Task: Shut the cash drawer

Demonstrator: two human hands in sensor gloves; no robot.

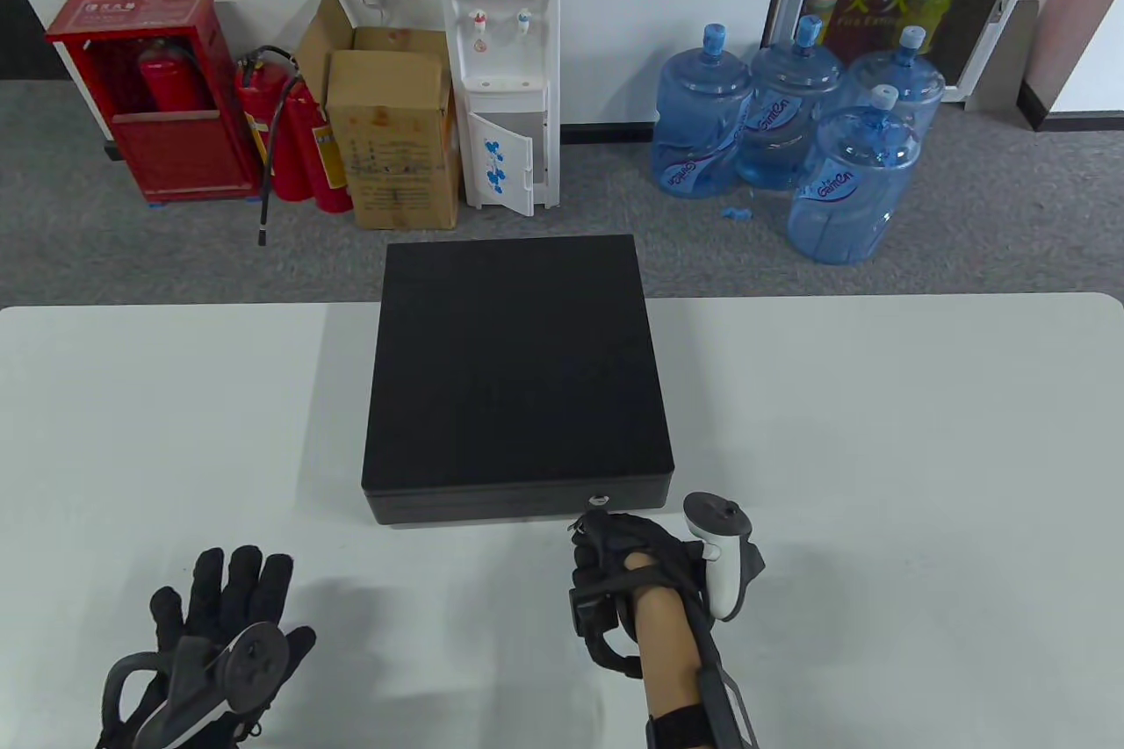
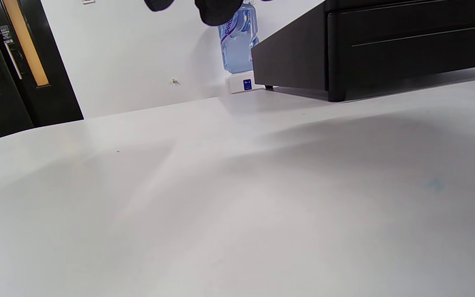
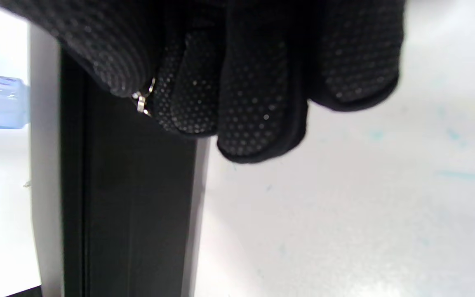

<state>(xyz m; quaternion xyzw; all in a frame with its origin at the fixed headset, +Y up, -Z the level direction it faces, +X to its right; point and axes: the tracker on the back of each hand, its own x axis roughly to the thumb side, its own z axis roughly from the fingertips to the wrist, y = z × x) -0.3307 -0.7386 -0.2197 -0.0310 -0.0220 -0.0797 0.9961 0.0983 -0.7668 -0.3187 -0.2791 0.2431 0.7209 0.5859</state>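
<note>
The black cash drawer (image 1: pixel 518 363) sits at the middle of the white table (image 1: pixel 878 433), its front panel (image 1: pixel 492 508) flush with the case. It also shows in the left wrist view (image 2: pixel 386 45) and the right wrist view (image 3: pixel 130 206). A silver lock (image 1: pixel 599 500) sits in the front, right of centre. My right hand (image 1: pixel 590 531) is right at the lock with its fingers (image 3: pixel 254 103) curled together, and pinches a small silver key (image 3: pixel 141 102). My left hand (image 1: pixel 228 600) rests flat on the table at the front left with its fingers spread, empty and well apart from the drawer.
Behind the table stand a water dispenser (image 1: pixel 500 64), cardboard boxes (image 1: pixel 395 134), red fire extinguishers (image 1: pixel 299 134) and several blue water bottles (image 1: pixel 790 126) on the floor. The table's far edge runs behind the drawer.
</note>
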